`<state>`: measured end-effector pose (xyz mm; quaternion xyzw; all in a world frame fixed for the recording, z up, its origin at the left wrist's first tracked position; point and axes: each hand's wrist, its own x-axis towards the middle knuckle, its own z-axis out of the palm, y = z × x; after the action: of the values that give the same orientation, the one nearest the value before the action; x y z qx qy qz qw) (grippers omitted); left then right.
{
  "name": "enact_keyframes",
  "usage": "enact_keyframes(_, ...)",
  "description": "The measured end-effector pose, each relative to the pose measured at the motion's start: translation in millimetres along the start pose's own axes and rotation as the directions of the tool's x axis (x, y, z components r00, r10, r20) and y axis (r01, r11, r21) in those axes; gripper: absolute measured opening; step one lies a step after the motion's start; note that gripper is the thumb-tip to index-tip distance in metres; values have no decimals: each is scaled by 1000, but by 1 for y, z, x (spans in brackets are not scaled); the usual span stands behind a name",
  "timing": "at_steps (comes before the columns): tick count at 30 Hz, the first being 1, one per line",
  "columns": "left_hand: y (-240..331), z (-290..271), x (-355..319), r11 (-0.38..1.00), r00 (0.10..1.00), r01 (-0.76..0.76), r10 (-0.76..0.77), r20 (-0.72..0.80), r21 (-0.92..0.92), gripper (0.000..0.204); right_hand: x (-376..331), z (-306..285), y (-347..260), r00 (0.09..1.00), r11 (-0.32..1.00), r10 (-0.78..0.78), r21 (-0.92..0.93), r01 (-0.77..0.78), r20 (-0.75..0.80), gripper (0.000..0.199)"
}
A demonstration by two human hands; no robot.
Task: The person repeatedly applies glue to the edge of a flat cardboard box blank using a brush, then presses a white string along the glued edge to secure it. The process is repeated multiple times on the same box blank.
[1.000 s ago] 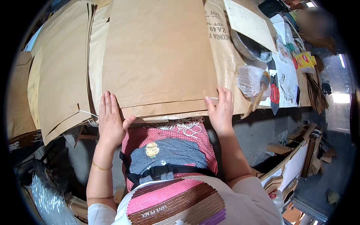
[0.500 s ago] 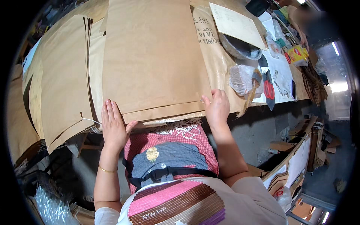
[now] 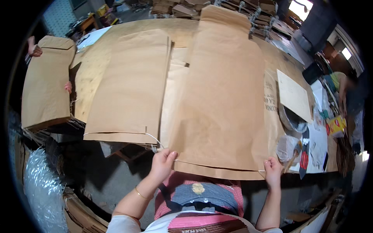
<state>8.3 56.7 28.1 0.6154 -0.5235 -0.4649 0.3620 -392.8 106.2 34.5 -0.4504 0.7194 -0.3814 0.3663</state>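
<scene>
A large brown paper sack (image 3: 221, 108) lies in front of me, its folded near edge hanging at the table's front. White string (image 3: 262, 171) runs through the fold and comes out at both ends. My left hand (image 3: 162, 165) is closed at the fold's left end, pinching the string between thumb and fingers. At the right end, my right hand (image 3: 273, 171) is likewise closed on the string. To the left lies a stack of brown paper sacks (image 3: 126, 89), the top one with white string looping from its folded edge.
At far left another person's hands hold a brown paper sack (image 3: 46, 85). On the right are a white board (image 3: 294, 95) over a basin (image 3: 289, 118), a plastic-wrapped block (image 3: 286, 148) and red-handled scissors (image 3: 304, 159). A second person (image 3: 342, 87) is at far right.
My hands went from resting spread on the sack's near corners to pinching the string ends. The view has swung, showing more of the table's far side and left.
</scene>
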Motion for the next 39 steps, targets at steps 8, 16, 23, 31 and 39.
enact_keyframes(8,-41,-142,10,921,699,-154,357,-619,357,19,38,168,-53,925,946,-306,181,269,225,26)
enact_keyframes(16,-108,-338,79,948,688,68,182,-703,312,25,46,332,-158,779,980,-76,192,-57,623,41)
enact_keyframes(23,-138,-346,108,630,669,292,403,-625,719,25,3,205,-127,326,911,-357,249,329,875,57)
enact_keyframes(31,-68,-142,5,689,668,-311,648,-365,654,10,6,-67,-24,931,420,-360,-901,108,-56,44)
enact_keyframes(39,-50,41,-13,451,696,-718,487,527,531,10,0,-108,18,772,442,-633,-847,296,-61,42)
